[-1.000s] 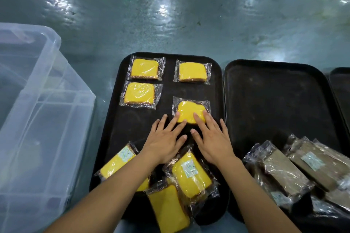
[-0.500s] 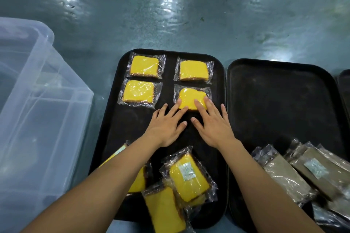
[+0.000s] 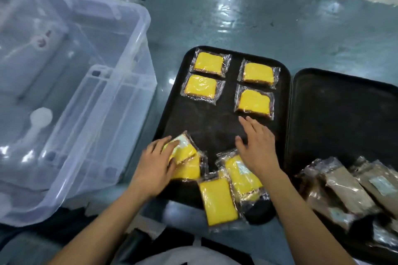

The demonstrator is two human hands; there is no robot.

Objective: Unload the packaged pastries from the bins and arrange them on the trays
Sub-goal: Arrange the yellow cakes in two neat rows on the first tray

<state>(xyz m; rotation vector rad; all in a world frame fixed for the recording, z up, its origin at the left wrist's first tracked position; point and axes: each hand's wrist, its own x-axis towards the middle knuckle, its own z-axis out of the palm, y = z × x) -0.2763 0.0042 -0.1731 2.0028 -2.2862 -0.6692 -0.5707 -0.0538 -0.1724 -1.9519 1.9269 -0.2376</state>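
1. Four yellow cake slices in clear plastic wrap sit in a neat two-by-two block at the far end of the black rectangular tray [image 3: 215, 127]: far left [image 3: 208, 64], far right [image 3: 258, 72], near left [image 3: 201, 89] and near right [image 3: 254, 101].
2. More wrapped yellow slices lie jumbled at the tray's near edge, among them a loose slice [image 3: 218, 200] overhanging it, so most of this tray is, in my judgement, not yet arranged.
3. The second black tray [image 3: 344, 114] just to the right holds only a heap of brown wrapped pastries [image 3: 344, 189] at its near end, unsorted.
4. The clear plastic bin [image 3: 120, 84] stands to the left.
5. The left hand [image 3: 155, 168] grips a labelled yellow slice [image 3: 183, 149] from the near pile, fingers curled round it.
6. The right hand [image 3: 257, 146] hovers flat over the tray, fingers spread, holding nothing.
7. A second ago both hands were pushing the near right slice into line; they have since withdrawn, the left dropping to the pile.
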